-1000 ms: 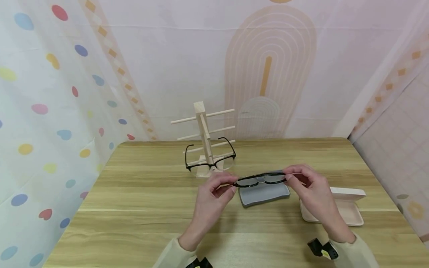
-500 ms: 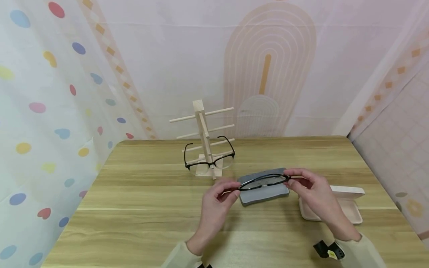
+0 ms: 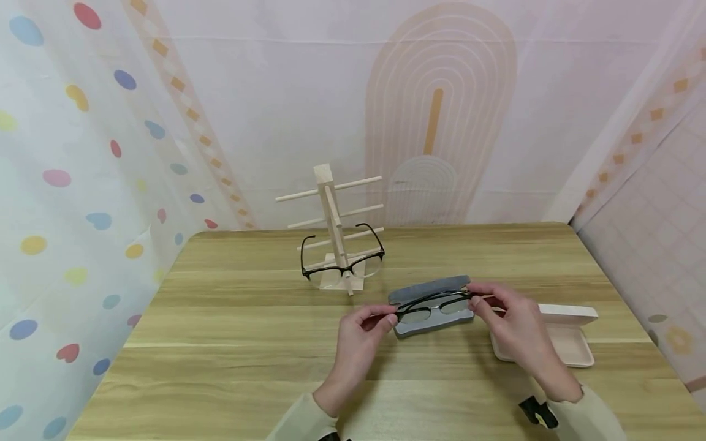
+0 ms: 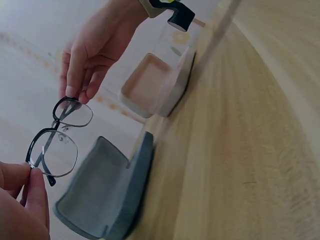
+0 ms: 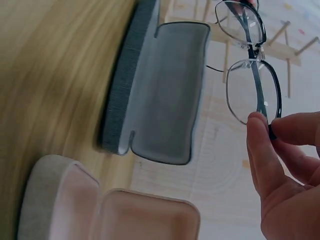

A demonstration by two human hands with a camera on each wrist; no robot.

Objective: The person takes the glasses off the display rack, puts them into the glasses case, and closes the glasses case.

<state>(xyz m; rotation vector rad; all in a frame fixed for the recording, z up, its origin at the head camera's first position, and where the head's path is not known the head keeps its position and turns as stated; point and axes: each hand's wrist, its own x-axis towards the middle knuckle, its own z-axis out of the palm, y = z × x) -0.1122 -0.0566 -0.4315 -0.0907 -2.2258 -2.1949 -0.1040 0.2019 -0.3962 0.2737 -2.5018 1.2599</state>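
Between both hands is a pair of black half-rim eyeglasses [image 3: 436, 306], its temples folded behind the lenses. My left hand [image 3: 355, 343] pinches one end of the frame with thumb and fingers. At the other end, my right hand [image 3: 515, 324] pinches the opposite corner. Beneath the glasses lies an open grey glasses case [image 3: 432, 327]. Both wrist views show the eyeglasses [image 4: 57, 135] held apart from the grey case [image 5: 170, 95]. An open cream case with a pinkish lining [image 3: 576, 343] sits by my right hand, partly hidden by it.
A wooden eyeglasses rack [image 3: 333, 214] with several pegs stands at the back of the wooden table [image 3: 231, 343]. Another pair of black-framed glasses [image 3: 343, 268] hangs low on it. A patterned curtain [image 3: 276, 110] rises behind the table.
The held eyeglasses have come down and toward me over the grey case, and their lenses have turned more into view. My left hand has shifted right and nearer.
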